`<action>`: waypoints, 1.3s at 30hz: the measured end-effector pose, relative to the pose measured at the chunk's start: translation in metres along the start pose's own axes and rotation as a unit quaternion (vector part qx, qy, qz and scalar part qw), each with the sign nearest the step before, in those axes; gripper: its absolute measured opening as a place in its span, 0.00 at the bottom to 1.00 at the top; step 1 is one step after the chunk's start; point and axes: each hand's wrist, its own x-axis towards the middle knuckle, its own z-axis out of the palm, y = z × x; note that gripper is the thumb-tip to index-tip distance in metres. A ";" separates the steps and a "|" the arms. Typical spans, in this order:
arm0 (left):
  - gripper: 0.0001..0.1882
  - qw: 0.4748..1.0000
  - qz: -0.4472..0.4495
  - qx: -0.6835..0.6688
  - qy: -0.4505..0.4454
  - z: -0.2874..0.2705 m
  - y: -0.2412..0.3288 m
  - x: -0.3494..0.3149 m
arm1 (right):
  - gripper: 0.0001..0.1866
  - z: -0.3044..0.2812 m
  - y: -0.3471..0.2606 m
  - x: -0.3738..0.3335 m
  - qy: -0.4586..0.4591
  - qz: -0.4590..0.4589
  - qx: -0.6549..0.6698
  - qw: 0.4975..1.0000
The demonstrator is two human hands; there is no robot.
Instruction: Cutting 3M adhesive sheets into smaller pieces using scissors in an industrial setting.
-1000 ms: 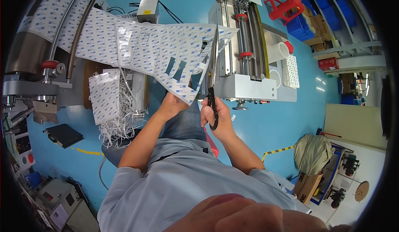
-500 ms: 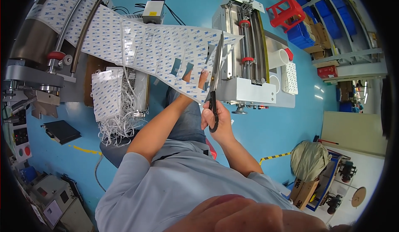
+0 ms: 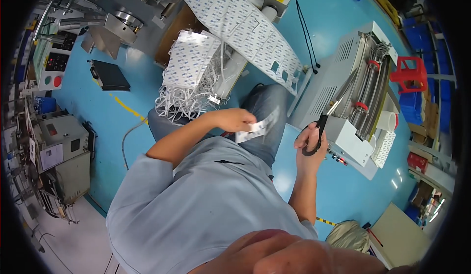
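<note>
Left hand (image 3: 234, 120): fingers were clamped on a printed white scrap (image 3: 248, 135) over the jeans (image 3: 265, 97) | right hand (image 3: 310, 140): fingers were wrapped round black-handled scissors (image 3: 322, 124), blades (image 3: 339, 95) toward the roller machine (image 3: 326, 77) | risk: a careless wrist swing could have knocked them against it

Black-handled scissors (image 3: 324, 119) tilt up rightward; a small blurred white strip (image 3: 249, 136) hangs left of them; beyond, a blue-printed sheet (image 3: 250, 31) slopes, cutouts near its end.

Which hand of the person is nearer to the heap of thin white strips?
The left hand. It is just to the right of the heap, holding a small printed piece; the right hand, holding scissors, is much farther right.
</note>
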 end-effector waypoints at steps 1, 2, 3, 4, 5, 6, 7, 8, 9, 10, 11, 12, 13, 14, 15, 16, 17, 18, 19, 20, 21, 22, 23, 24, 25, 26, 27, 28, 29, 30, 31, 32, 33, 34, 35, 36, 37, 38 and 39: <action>0.11 1.000 0.012 -0.001 0.004 -0.007 0.001 -0.020 | 0.16 0.002 0.000 0.001 0.001 0.006 -0.002 1.000; 0.11 0.999 -0.013 -0.008 0.034 -0.018 0.012 -0.042 | 0.16 0.002 0.002 0.002 0.004 0.006 -0.002 1.000; 0.10 0.997 -0.035 -0.013 0.061 -0.031 0.021 -0.065 | 0.17 0.002 0.004 0.002 0.007 0.006 -0.001 1.000; 0.09 0.990 -0.027 -0.052 0.132 -0.044 0.018 -0.091 | 0.17 0.002 0.006 0.001 0.010 0.006 0.000 1.000; 0.08 0.971 -0.098 -0.091 0.198 -0.064 0.026 -0.109 | 0.17 -0.005 0.007 0.003 0.027 0.008 0.010 1.000; 0.07 0.961 -0.076 -0.093 0.249 -0.083 0.015 -0.133 | 0.17 -0.005 0.010 0.003 0.023 0.010 -0.001 1.000; 0.07 0.941 -0.082 -0.094 0.316 -0.099 0.008 -0.154 | 0.16 -0.005 0.013 0.004 0.018 0.013 -0.010 1.000; 0.07 0.905 -0.105 -0.157 0.381 -0.109 -0.005 -0.169 | 0.16 -0.005 0.016 0.003 0.011 0.030 -0.015 0.999; 0.08 0.892 -0.129 -0.139 0.409 -0.123 -0.027 -0.185 | 0.15 -0.002 0.021 0.002 0.007 0.039 -0.009 0.999; 0.09 0.878 -0.151 -0.124 0.437 -0.128 -0.045 -0.188 | 0.15 -0.008 0.019 0.004 0.003 0.049 -0.006 0.999; 0.09 0.881 -0.152 -0.121 0.431 -0.135 -0.057 -0.189 | 0.14 -0.008 0.020 0.004 0.002 0.054 -0.012 0.998; 0.11 0.866 -0.228 -0.010 0.445 -0.142 -0.062 -0.187 | 0.13 -0.007 0.021 0.006 0.004 0.062 -0.013 0.998; 0.13 0.835 -0.298 0.101 0.452 -0.147 -0.068 -0.183 | 0.13 -0.006 0.022 0.007 0.005 0.071 -0.014 0.997; 0.16 0.801 -0.299 0.166 0.491 -0.145 -0.075 -0.175 | 0.12 -0.007 0.023 0.007 0.001 0.076 -0.032 0.997; 0.18 0.764 -0.294 0.230 0.526 -0.142 -0.081 -0.160 | 0.12 -0.007 0.025 0.008 0.001 0.081 -0.035 0.996; 0.22 0.690 -0.212 0.390 0.572 -0.138 -0.086 -0.143 | 0.12 -0.007 0.028 0.009 -0.003 0.087 -0.037 0.996; 0.23 0.704 -0.163 0.380 0.578 -0.141 -0.090 -0.125 | 0.12 -0.005 0.030 0.009 0.001 0.104 -0.031 0.994; 0.24 0.718 -0.113 0.367 0.580 -0.142 -0.086 -0.096 | 0.11 -0.006 0.033 0.011 0.000 0.117 -0.037 0.992; 0.26 0.748 -0.126 0.317 0.570 -0.137 -0.066 -0.059 | 0.11 -0.007 0.037 0.013 0.001 0.131 -0.043 0.990; 0.28 0.790 -0.134 0.221 0.555 -0.136 -0.045 -0.027 | 0.11 -0.007 0.041 0.014 -0.006 0.137 -0.048 0.989; 0.31 0.811 -0.117 0.104 0.564 -0.137 -0.049 -0.002 | 0.11 -0.003 0.044 0.016 -0.011 0.150 -0.040 0.988; 0.37 0.792 -0.091 0.106 0.594 -0.141 -0.060 0.023 | 0.11 0.000 0.048 0.018 -0.017 0.164 -0.034 0.986; 0.39 0.780 -0.120 0.102 0.606 -0.145 -0.076 0.044 | 0.11 0.004 0.052 0.019 -0.027 0.167 -0.035 0.985; 0.42 0.769 -0.146 0.098 0.614 -0.151 -0.088 0.061 | 0.10 0.007 0.055 0.021 -0.034 0.177 -0.041 0.983; 0.45 0.813 -0.173 -0.008 0.556 -0.157 -0.089 0.073 | 0.10 0.008 0.057 0.022 -0.037 0.186 -0.047 0.981; 0.48 0.841 -0.199 -0.113 0.490 -0.164 -0.090 0.081 | 0.10 0.008 0.062 0.023 -0.045 0.186 -0.050 0.980; 0.36 0.799 -0.219 0.006 0.560 -0.175 -0.143 0.073 | 0.10 0.017 0.062 0.024 -0.066 0.188 -0.046 0.979; 0.36 0.806 -0.217 0.006 0.550 -0.176 -0.134 0.079 | 0.10 0.015 0.066 0.028 -0.061 0.192 -0.055 0.978; 0.28 0.838 -0.204 -0.017 0.505 -0.176 -0.125 0.079 | 0.11 0.013 0.070 0.032 -0.059 0.196 -0.063 0.977; 0.21 0.866 -0.193 -0.038 0.460 -0.175 -0.108 0.073 | 0.11 0.012 0.076 0.036 -0.058 0.201 -0.065 0.976; 0.14 0.860 -0.150 -0.012 0.487 -0.170 -0.088 0.071 | 0.11 0.009 0.084 0.044 -0.052 0.203 -0.061 0.976; 0.14 0.871 -0.146 -0.047 0.467 -0.170 -0.068 0.065 | 0.12 0.006 0.093 0.054 -0.060 0.202 -0.071 0.975; 0.14 0.876 -0.144 -0.082 0.452 -0.171 -0.055 0.055 | 0.12 0.007 0.103 0.064 -0.074 0.201 -0.081 0.973; 0.13 0.882 -0.139 -0.109 0.436 -0.174 -0.047 0.044 | 0.13 0.009 0.114 0.077 -0.081 0.211 -0.056 0.973; 0.13 0.883 -0.112 -0.112 0.441 -0.171 -0.039 0.035 | 0.13 0.012 0.125 0.089 -0.074 0.211 -0.042 0.974; 0.13 0.885 -0.085 -0.114 0.443 -0.167 -0.019 0.026 | 0.14 0.017 0.137 0.101 -0.064 0.212 -0.027 0.975; 0.12 0.878 -0.082 -0.157 0.445 -0.165 -0.012 0.014 | 0.15 0.023 0.152 0.113 -0.062 0.205 -0.008 0.977; 0.11 0.872 -0.065 -0.195 0.444 -0.165 -0.010 0.004 | 0.16 0.030 0.165 0.125 -0.053 0.206 0.011 0.977; 0.10 0.865 -0.049 -0.233 0.441 -0.164 -0.008 -0.006 | 0.17 0.037 0.178 0.135 -0.043 0.207 0.031 0.977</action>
